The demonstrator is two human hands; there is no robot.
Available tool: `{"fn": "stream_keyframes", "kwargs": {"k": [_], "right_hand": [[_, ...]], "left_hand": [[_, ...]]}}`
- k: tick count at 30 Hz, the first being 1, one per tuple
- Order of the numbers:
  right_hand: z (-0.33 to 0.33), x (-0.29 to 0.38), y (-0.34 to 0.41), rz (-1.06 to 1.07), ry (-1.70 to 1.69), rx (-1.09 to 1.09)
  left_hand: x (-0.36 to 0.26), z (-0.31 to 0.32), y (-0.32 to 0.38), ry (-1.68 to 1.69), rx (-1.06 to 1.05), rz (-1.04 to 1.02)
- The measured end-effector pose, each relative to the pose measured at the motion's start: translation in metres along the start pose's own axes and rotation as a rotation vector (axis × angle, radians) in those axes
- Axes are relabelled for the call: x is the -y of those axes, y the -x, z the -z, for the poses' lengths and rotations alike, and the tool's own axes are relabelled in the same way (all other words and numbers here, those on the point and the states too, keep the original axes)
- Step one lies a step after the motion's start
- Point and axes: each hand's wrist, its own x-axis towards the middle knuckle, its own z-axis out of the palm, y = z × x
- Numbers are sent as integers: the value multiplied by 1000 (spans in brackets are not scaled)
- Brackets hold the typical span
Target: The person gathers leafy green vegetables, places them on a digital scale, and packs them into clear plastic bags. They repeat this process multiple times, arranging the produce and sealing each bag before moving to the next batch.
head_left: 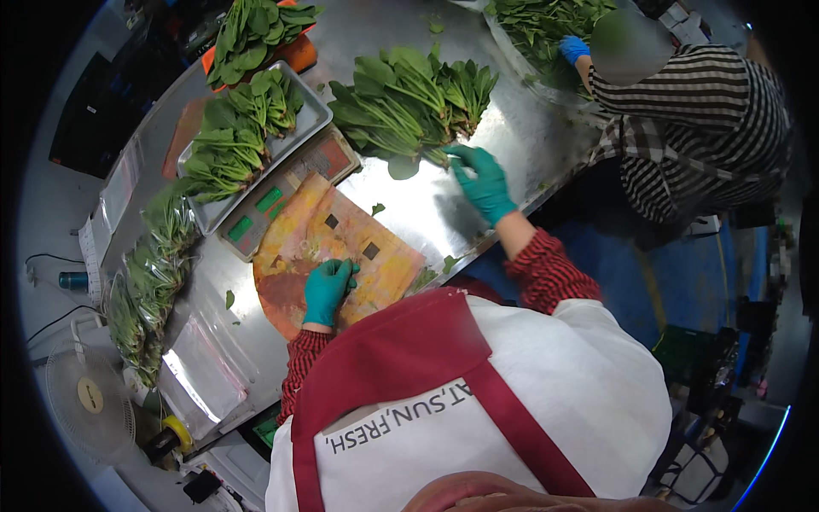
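My right hand (483, 182), in a green glove, reaches to the near edge of a pile of leafy greens (390, 96) that look like spinach. Its thumb and forefinger meet at the root end of one plant (404, 168), whose broad leaf points left. My left hand (329, 291), gloved the same way, is over a stained orange-yellow mat (384, 262) close to my body. Its fingers are curled in, and nothing shows between them. Left of the pile, a metal tray (294, 137) with bunches of greens (224, 157) sits on a digital scale (256, 221).
Bagged greens (153, 262) and clear plastic bags (205, 371) lie at the left. An orange container (304, 54) of greens is at the back. A person in striped sleeves (672, 89) stands at the right, a blue-gloved hand (574, 49) on more greens. A fan (89, 397) stands at lower left.
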Motion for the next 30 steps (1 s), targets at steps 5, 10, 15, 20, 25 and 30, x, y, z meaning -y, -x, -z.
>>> {"fn": "stream_keyframes", "kwargs": {"k": [5, 10, 15, 20, 25, 30], "right_hand": [[-84, 11, -63, -10, 916, 191], [-86, -47, -98, -88, 431, 255], [-29, -51, -123, -560, -537, 508], [-34, -43, -104, -612, -1245, 345], [-36, -27, -78, -592, -1632, 400], [-65, 21, -38, -776, -1345, 492]], "left_hand": [[-5, 1, -5, 78, -1, 25], [-1, 4, 7, 93, -81, 32], [1, 0, 5, 171, -102, 23], [-17, 5, 14, 249, 20, -26], [-105, -26, 11, 41, 293, -281], [-138, -72, -44, 707, 313, -69]]}}
